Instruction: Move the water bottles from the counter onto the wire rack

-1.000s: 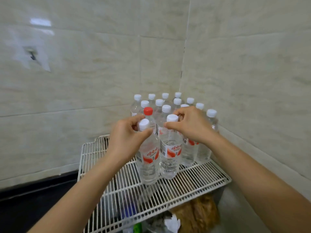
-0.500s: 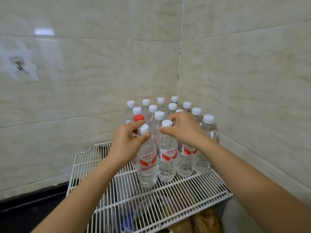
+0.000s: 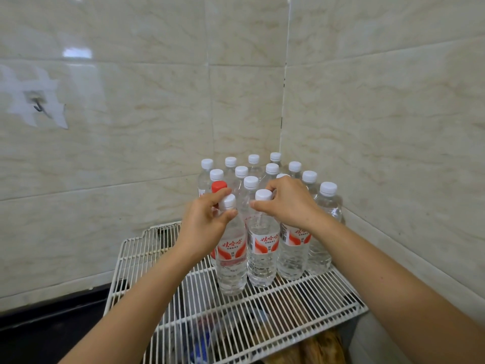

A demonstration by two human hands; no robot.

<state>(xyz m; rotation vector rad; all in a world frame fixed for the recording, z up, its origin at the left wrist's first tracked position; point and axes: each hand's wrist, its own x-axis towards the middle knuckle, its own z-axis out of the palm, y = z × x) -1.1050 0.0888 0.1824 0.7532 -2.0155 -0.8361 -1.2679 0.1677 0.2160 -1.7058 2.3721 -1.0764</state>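
Bottle placement on wire rack (image 3: 301, 303).
Left grip (image 3: 202, 227) pinches left bottle (image 3: 231, 261) top; right grip (image 3: 288, 203) pinches right bottle (image 3: 262, 256) cap; other bottles (image 3: 271, 169) behind.

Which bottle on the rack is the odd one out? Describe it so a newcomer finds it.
Look at the white wire rack in the tiled wall corner, where bottles stand clustered. On the cluster's left edge, just behind the front-left bottle gripped by the left hand, stands the red-capped bottle. Every other cap visible is white.
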